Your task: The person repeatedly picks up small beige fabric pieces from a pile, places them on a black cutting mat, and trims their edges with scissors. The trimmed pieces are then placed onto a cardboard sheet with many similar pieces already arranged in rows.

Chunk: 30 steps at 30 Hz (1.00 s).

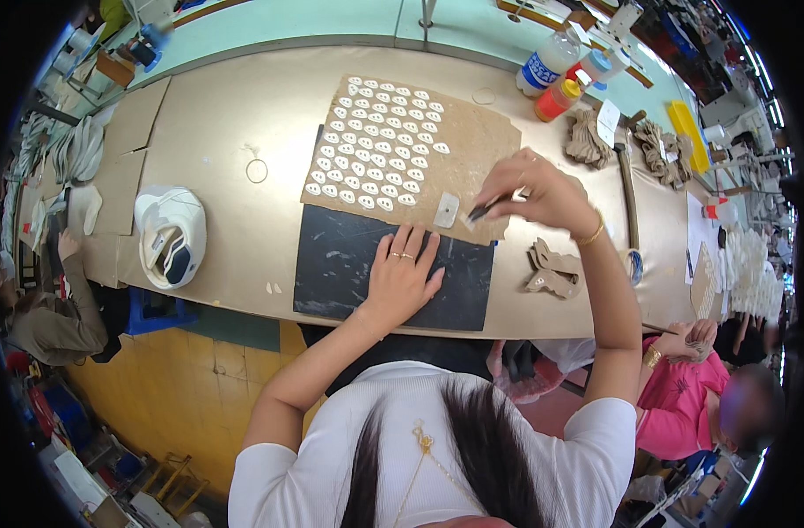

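My left hand [400,273] lies flat with its fingers spread on a black board [349,264], its fingertips at the near edge of a brown cardboard sheet [481,145]. Several small white pieces [378,136] with little marks sit in rows on that sheet. Pinched in my right hand [543,192] is a dark, brush-like tool [479,211] with a pale tip, low over the sheet's near right part; motion smears it. Just left of the tip lies a small whitish rectangular plate [447,210] with a dark spot.
Right of the board lie brown cut pieces [553,268]. Farther right are a hammer [629,189], a tape roll [633,266] and brown bundles [588,139]. Bottles [548,63] stand at the back right. A white cap [169,236] sits left. Other people work at both sides.
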Available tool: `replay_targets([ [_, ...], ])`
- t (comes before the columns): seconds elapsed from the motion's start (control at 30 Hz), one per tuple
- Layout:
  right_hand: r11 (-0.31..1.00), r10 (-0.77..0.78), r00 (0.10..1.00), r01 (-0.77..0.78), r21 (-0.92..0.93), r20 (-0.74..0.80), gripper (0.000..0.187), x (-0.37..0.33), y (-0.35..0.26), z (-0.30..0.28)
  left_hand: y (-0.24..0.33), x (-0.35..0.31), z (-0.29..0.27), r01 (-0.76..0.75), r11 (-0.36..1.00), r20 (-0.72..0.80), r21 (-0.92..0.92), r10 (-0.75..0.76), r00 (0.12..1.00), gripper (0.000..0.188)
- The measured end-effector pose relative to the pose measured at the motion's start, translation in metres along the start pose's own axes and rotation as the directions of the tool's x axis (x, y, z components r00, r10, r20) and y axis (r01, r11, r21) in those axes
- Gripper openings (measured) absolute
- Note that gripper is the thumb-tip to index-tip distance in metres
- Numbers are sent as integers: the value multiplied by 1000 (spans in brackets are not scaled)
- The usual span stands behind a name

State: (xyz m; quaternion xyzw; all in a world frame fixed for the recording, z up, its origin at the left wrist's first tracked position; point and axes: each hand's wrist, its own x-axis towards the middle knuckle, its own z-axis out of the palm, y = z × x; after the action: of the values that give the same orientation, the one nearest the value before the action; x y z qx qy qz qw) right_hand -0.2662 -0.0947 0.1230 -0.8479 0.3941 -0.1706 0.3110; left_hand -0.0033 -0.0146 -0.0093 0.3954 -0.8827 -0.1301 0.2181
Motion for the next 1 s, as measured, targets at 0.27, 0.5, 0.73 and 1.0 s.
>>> replay_targets([
  [0.27, 794, -146, 981, 192, -577, 126, 10, -35, -17, 89, -5, 4, 3, 63, 877, -238, -477, -198, 951, 33],
  [0.5, 760, -331, 939, 325, -563, 97, 10, -19, -18, 102, -1, -24, -15, -247, 964, -49, -99, 243, 969, 41],
  [0.73, 730, -333, 922, 386, -564, 199, 11, -7, -25, 103, -5, -26, -12, -213, 977, -10, -13, 213, 977, 38],
  [1.0, 871, 277, 923, -358, -335, -266, 29, -28, 8, 75, 4, -24, -10, -194, 981, -21, -4, 194, 981, 37],
])
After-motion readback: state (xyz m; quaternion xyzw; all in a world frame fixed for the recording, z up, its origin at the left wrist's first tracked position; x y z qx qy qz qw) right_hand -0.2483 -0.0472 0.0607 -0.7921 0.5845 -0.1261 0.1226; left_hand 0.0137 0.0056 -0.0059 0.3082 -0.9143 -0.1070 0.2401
